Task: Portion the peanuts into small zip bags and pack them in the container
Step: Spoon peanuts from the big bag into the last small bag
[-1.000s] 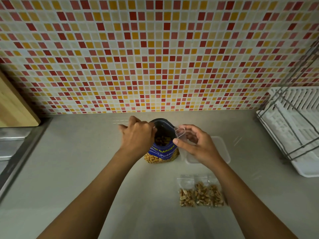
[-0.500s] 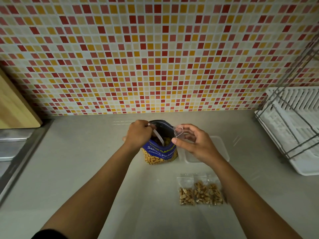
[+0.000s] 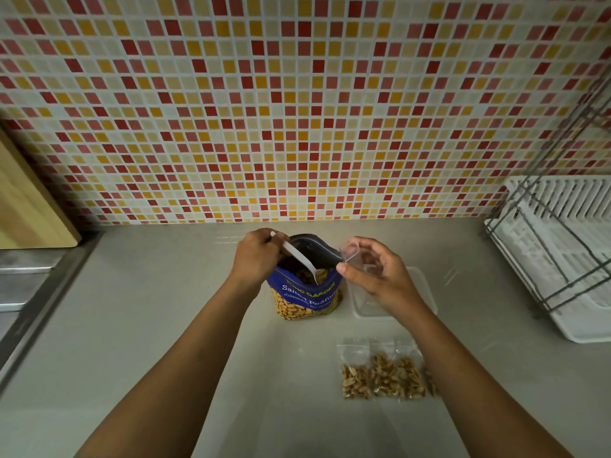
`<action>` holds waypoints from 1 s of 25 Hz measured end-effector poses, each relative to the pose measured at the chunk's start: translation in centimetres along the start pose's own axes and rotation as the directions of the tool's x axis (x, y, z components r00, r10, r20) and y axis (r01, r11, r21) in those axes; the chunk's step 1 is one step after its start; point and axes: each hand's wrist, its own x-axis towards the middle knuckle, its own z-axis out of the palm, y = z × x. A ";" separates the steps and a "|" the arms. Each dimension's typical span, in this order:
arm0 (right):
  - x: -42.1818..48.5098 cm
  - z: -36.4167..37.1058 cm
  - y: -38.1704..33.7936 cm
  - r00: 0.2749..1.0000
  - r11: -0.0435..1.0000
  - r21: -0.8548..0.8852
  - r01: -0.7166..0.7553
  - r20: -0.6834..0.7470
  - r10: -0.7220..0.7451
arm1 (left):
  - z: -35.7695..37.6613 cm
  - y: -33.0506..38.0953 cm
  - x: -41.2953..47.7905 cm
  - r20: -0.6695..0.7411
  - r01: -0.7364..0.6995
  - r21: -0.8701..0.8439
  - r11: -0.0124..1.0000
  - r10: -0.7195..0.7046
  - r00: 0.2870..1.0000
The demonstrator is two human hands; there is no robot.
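Observation:
A blue bag of salted peanuts (image 3: 307, 297) stands open on the counter. My left hand (image 3: 256, 257) grips the handle of a white spoon (image 3: 302, 262) whose bowl dips into the peanuts in the bag's mouth. My right hand (image 3: 375, 274) pinches a small clear zip bag (image 3: 353, 254) just right of the peanut bag's rim. Under that hand sits a clear plastic container (image 3: 421, 282). Filled zip bags of peanuts (image 3: 385, 378) lie flat on the counter in front of the container, partly hidden by my right forearm.
A white dish rack with a wire frame (image 3: 558, 256) stands at the right. A wooden board (image 3: 31, 209) leans on the tiled wall at the left, above a steel sink edge (image 3: 29, 292). The grey counter (image 3: 148, 325) spreads around the bags.
My left hand drew back from the bag's mouth, so the white spoon now shows, angled down into the peanuts. My right hand stays beside the bag with the small zip bag.

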 end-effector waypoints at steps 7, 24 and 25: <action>0.3 -0.1 -0.4 0.999 0.999 0.035 0.027 -0.048 -0.025 | -1.0 0.5 0.1 0.001 0.072 -0.135 0.988 -0.072 0.997; 1.4 2.7 -2.6 0.978 0.801 -0.568 0.190 0.043 -0.202 | -6.5 2.5 0.8 -0.106 0.102 -0.343 0.934 -0.146 0.984; 1.4 2.9 -2.7 0.977 0.820 -0.539 0.194 0.035 -0.208 | -6.6 3.1 0.6 -0.107 0.081 -0.323 0.943 -0.122 0.987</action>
